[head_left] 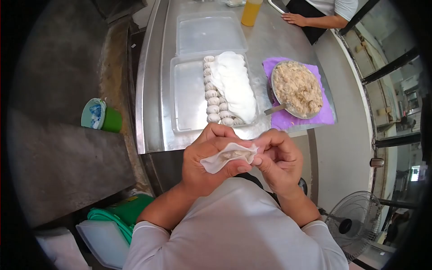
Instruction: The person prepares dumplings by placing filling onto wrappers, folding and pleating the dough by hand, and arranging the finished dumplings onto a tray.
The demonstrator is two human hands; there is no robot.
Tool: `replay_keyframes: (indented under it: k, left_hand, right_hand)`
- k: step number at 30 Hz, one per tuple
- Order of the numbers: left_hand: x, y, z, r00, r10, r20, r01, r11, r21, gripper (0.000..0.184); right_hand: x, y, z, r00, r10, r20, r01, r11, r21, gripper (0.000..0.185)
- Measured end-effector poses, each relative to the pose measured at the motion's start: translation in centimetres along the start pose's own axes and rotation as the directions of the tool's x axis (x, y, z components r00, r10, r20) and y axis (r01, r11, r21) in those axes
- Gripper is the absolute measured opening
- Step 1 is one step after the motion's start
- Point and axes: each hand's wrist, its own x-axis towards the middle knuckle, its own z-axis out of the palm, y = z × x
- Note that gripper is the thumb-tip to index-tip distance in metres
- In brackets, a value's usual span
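A dumpling (217, 163) with a white dough wrapper and pale filling is held in front of my chest. My left hand (201, 155) cradles it, fingers behind and thumb in front. At its right end, my right hand (280, 158) pinches the wrapper edge between thumb and fingertips. The left part of the wrapper still gapes, and filling shows inside. Just beyond my hands, rows of pleated dumplings (213, 101) sit in a clear plastic tray (186, 96). A white layer (233, 85) covers some of them; whether cloth or dough, I cannot tell.
A bowl of filling (297, 87) with a metal-handled utensil (275, 109) rests on a purple cloth (281, 120). A second clear tray or lid (209, 33) and a yellow bottle (251, 12) lie farther back on the steel table (155, 90). Another person's hand (294, 19) touches the table. A fan (353, 220) stands right.
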Motion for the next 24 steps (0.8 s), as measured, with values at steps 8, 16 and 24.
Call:
replay_keyframes:
  k: [8,16,24]
  left_hand:
    - [-0.5,0.0,-2.5,0.992,0.097,0.079,-0.102,0.993,0.064,0.036]
    - [-1.0,0.3,-3.4,0.995,0.091,0.046,-0.09,0.996,-0.014,0.036]
    - [-1.4,-0.1,-4.1,0.996,0.082,0.046,-0.081,0.996,-0.03,0.038]
  right_hand:
    - [0.0,-0.3,1.7,0.973,-0.16,0.166,0.211,0.905,-0.369,0.014]
    - [0.3,-0.8,2.6,0.915,-0.231,0.331,0.39,0.715,-0.58,0.015]
    - [0.6,-0.9,2.7,0.851,-0.231,0.471,0.508,0.589,-0.629,0.017]
